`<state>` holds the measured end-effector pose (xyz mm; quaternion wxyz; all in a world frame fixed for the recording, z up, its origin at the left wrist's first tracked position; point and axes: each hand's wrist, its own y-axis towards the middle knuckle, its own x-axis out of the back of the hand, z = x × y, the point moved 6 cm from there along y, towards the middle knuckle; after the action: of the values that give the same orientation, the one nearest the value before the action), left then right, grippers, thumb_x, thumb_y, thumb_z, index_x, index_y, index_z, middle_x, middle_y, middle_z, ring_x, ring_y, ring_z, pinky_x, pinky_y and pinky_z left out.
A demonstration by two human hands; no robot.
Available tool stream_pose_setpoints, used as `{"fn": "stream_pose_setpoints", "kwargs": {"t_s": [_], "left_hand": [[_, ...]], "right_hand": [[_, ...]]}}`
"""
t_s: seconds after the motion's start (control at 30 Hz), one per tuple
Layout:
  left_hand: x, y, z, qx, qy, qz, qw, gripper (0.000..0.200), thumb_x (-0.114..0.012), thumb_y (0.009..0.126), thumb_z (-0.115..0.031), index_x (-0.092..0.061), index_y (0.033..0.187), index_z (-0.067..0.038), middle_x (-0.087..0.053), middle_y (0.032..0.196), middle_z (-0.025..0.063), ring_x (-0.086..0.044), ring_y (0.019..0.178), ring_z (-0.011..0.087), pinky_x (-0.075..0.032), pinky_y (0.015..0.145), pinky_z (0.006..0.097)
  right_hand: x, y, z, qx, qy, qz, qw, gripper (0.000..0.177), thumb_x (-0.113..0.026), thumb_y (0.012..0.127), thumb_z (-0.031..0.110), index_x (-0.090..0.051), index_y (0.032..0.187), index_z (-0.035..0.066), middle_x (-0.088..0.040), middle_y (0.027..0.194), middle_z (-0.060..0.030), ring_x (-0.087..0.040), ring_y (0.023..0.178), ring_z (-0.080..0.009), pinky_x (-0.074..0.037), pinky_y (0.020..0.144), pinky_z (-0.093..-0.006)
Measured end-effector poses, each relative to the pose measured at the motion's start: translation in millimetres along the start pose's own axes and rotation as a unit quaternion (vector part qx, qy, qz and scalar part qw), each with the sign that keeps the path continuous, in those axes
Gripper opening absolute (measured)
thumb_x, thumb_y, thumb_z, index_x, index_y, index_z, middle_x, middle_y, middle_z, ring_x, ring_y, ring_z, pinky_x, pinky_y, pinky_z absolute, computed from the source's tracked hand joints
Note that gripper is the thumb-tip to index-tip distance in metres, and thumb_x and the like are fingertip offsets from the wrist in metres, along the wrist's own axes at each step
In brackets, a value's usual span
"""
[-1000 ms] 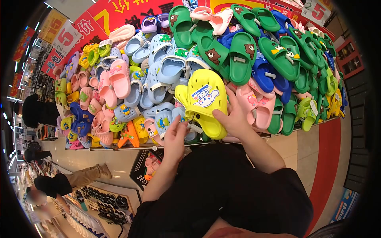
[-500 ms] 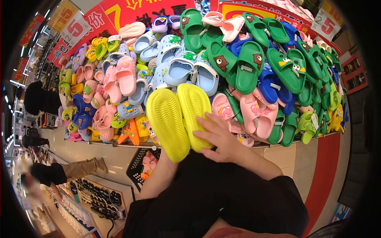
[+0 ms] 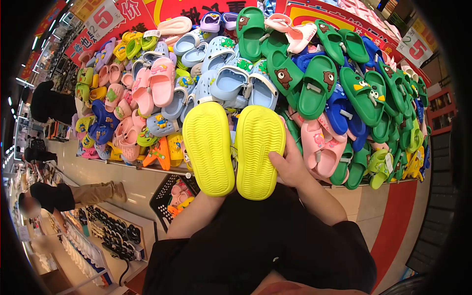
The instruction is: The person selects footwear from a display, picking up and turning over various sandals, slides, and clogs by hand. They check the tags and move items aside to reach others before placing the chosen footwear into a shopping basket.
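Observation:
A pair of yellow-green slippers is held up side by side over my lap, ridged soles facing me. Behind the left slipper (image 3: 209, 147), only the heel and wrist of my left hand (image 3: 212, 201) show; its fingers are hidden, and the slipper rests in that hand. My right hand (image 3: 291, 164) grips the right slipper (image 3: 260, 152) by its right edge, thumb on the sole and the other fingers behind. Just beyond the slippers lie light blue clogs (image 3: 228, 81), green slides (image 3: 314, 86) with bear faces and pink slippers (image 3: 322, 147).
A display table heaped with colourful children's slippers and clogs spans the front, its edge (image 3: 162, 169) near my hands. Under it at left stands a black basket (image 3: 160, 199) holding pink and orange footwear. Red price signs (image 3: 196, 10) rise behind. A person (image 3: 59, 196) stands at left by a shoe rack (image 3: 118, 231).
The slippers have turned more upright and moved slightly apart. My right hand, earlier spread across the right sole, now grips its right edge. The view has shifted a little.

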<state>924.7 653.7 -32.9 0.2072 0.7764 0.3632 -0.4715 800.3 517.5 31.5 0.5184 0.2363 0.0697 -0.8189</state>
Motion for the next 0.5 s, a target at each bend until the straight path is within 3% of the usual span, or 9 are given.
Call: {"fn": "stream_pose_setpoints", "kwargs": {"t_s": [0.17,0.4,0.43,0.5], "left_hand": [[-10,-1,6,0.065,-0.153,0.032,0.986,0.053,-0.047,0.100,-0.037,-0.040,0.143,-0.007,-0.048,0.141,0.0107,-0.046,0.129,0.0242,-0.038,0.108,0.0392],[-31,-1,15,0.229,-0.360,0.076,0.901,0.049,-0.053,0.098,-0.030,-0.045,0.140,-0.006,-0.052,0.137,0.0108,-0.051,0.125,0.0223,-0.044,0.104,0.0356],[-37,0,13,0.224,-0.360,0.075,0.902,0.049,-0.053,0.098,-0.030,-0.045,0.140,-0.006,-0.052,0.137,0.0108,-0.051,0.125,0.0223,-0.044,0.104,0.0356],[-55,1,8,0.206,-0.164,0.079,0.961,0.044,-0.055,0.098,-0.029,-0.051,0.135,-0.006,-0.058,0.130,0.0082,-0.060,0.114,0.0220,-0.051,0.096,0.0342]], "right_hand": [[9,2,-4,-0.033,-0.008,-0.012,0.999,0.058,-0.050,0.092,0.000,-0.024,0.145,-0.001,-0.049,0.132,-0.0105,-0.050,0.120,-0.0174,-0.041,0.102,-0.0324],[12,2,-7,-0.092,0.065,-0.035,0.993,0.055,-0.046,0.092,-0.004,-0.027,0.144,0.001,-0.049,0.133,-0.0112,-0.052,0.120,-0.0193,-0.043,0.100,-0.0325],[14,3,-9,-0.085,0.047,-0.031,0.995,0.056,-0.045,0.092,-0.004,-0.026,0.144,0.001,-0.049,0.134,-0.0119,-0.051,0.122,-0.0204,-0.042,0.102,-0.0336],[20,3,-16,-0.082,0.028,-0.022,0.996,0.056,-0.045,0.092,-0.004,-0.026,0.145,0.001,-0.048,0.135,-0.0126,-0.050,0.124,-0.0215,-0.040,0.104,-0.0347]]}}
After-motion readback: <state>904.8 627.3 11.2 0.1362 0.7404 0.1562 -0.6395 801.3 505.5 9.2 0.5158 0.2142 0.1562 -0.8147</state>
